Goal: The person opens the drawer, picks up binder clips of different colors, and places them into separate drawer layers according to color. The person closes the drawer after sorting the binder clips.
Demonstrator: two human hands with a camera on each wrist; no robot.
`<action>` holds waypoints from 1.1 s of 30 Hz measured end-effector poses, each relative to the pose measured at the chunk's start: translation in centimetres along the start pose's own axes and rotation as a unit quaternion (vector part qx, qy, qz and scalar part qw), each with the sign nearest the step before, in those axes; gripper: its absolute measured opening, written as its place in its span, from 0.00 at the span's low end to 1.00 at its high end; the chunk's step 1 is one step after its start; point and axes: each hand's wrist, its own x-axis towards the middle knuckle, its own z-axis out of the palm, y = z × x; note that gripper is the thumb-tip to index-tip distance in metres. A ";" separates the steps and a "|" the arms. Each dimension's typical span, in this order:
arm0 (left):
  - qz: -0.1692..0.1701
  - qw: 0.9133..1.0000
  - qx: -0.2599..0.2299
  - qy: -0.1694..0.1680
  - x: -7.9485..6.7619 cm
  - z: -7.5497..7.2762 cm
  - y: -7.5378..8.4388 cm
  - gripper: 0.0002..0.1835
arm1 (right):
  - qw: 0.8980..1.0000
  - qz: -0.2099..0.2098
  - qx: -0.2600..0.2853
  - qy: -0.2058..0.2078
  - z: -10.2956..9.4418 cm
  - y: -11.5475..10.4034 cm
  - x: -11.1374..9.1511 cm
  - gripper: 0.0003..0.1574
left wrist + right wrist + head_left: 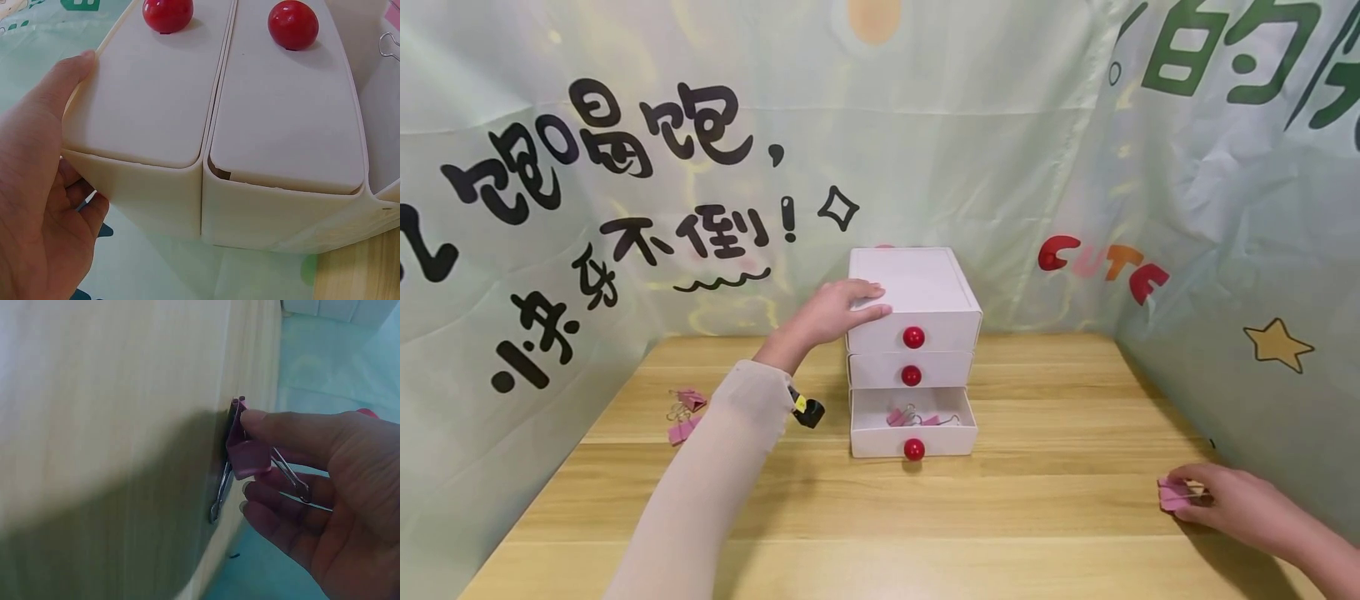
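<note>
A white three-tier drawer box (910, 283) with red round knobs stands near the middle of the table. Its bottom drawer (868, 442) is pulled out and has pink binder clips (897, 417) inside; the upper two are closed. On the box's top left corner rests my left hand (838, 312), the thumb along the front top edge in the left wrist view. At the right of the table, my right hand (1236, 504) pinches a pink binder clip (250, 457) between thumb and fingers. That clip is at the tabletop, with its wire handles spread apart.
More pink binder clips (683, 432) lie on the wooden table (1037, 517) at the left, beyond my left forearm. A printed cloth (970, 175) hangs behind the table and along both sides. A black wrist camera (808, 412) sits under the left wrist.
</note>
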 end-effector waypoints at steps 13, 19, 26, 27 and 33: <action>-0.008 1.000 0.006 -0.003 -0.1 -0.1 0.2 0.33 | 0.997 -0.058 -0.007 0.060 -0.8 -4.1 1.8 0.23; -0.002 1.000 0.007 -0.001 -0.1 0.0 0.1 0.33 | 0.994 -0.077 0.003 0.083 -1.1 -6.0 2.6 0.22; -0.003 1.000 0.003 0.001 -0.1 0.0 0.1 0.33 | 0.991 -0.088 0.007 0.102 -1.6 -8.4 3.7 0.25; -0.004 1.000 0.003 0.001 -0.1 0.0 0.1 0.33 | 0.991 -0.088 0.010 0.102 -1.7 -8.8 3.9 0.25; -0.004 1.000 0.004 0.002 -0.1 0.0 0.1 0.33 | 0.989 -0.102 0.030 0.103 -2.2 -10.8 5.1 0.27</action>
